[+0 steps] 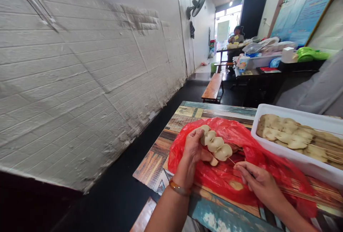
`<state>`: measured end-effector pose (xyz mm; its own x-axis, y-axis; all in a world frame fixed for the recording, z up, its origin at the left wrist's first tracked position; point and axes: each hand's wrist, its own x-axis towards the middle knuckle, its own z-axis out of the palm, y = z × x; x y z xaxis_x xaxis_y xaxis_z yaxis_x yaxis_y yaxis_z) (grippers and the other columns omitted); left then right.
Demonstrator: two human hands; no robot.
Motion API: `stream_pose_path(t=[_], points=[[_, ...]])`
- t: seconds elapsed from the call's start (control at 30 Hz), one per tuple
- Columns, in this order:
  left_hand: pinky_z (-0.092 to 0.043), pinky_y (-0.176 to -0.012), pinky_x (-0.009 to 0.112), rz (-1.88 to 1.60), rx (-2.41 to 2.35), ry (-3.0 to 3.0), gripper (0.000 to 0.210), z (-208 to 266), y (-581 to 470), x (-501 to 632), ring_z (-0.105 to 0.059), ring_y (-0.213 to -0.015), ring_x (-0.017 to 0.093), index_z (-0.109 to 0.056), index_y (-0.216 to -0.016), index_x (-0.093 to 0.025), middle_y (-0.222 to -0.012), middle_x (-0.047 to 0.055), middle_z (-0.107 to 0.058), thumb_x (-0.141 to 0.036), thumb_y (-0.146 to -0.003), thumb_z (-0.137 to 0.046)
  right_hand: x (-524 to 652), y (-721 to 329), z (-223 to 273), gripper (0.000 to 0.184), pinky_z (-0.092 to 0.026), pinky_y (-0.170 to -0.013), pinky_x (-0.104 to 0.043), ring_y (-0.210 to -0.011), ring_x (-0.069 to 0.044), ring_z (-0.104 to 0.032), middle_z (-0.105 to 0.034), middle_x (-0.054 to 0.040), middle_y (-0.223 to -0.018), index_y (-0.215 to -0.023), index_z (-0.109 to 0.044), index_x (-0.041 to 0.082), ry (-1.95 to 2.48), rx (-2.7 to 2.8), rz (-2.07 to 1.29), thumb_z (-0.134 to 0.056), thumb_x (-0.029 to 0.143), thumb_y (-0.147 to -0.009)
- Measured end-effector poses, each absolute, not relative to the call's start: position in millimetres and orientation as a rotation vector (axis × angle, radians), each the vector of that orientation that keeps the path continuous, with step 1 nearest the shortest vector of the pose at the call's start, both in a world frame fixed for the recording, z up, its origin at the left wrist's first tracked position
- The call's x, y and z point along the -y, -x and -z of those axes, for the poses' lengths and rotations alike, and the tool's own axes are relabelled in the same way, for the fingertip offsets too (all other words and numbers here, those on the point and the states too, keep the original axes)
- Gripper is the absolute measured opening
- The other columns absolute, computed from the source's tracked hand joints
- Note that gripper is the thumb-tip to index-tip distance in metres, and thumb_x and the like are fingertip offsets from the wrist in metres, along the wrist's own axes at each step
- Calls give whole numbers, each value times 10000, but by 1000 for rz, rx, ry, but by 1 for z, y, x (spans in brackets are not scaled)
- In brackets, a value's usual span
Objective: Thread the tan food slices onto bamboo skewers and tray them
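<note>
A skewer of pale round slices [215, 143] hangs slanted above a red plastic bag [182, 146] on the table. My left hand [193, 145] is closed at its upper end, fingertips pinching the topmost slice. Down at the lower end, my right hand [250, 175] pinches the thin bare wooden stick. Several overlapping slices are threaded along it. More loose slices [213, 161] lie in the bag's opening beneath, partly hidden by my left hand. A single slice [236, 184] shows near the bag's front. What kind of food the slices are I cannot tell.
At the right stands a white plastic tub [292, 149] with several filled skewers [291, 132] inside. The wood-patterned table [152, 160] ends at the left, near a white wall [88, 82]. Beyond are a bench [213, 86], a cluttered table [257, 68] and a seated person [236, 36].
</note>
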<state>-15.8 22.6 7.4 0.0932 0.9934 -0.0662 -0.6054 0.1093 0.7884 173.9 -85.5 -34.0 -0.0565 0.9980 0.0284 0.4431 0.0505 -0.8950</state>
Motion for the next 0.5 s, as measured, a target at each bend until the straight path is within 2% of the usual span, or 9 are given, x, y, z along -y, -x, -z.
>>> stream_pose_path(t=[0.33,0.5], points=[[-441,-642,255,-1329,-738,-692,312,0,13,-24,-590,-651,141,-663,-791,-104,-745,65,-663,-349,-621,-754,84,-174,35,272,-420,-466,-288,-421,-160,-498,-520,10,-482,-712,-649,284,1483,1548,-926,-482,470,-818],[-456,-662,269,-1330,-728,-692,284,-1,12,-24,-594,-669,148,-666,-787,-127,-744,58,-661,-341,-623,-753,84,-174,37,263,-401,-435,-308,-405,-174,-485,-514,2,-478,-728,-662,305,1449,1483,-981,-498,495,-806]])
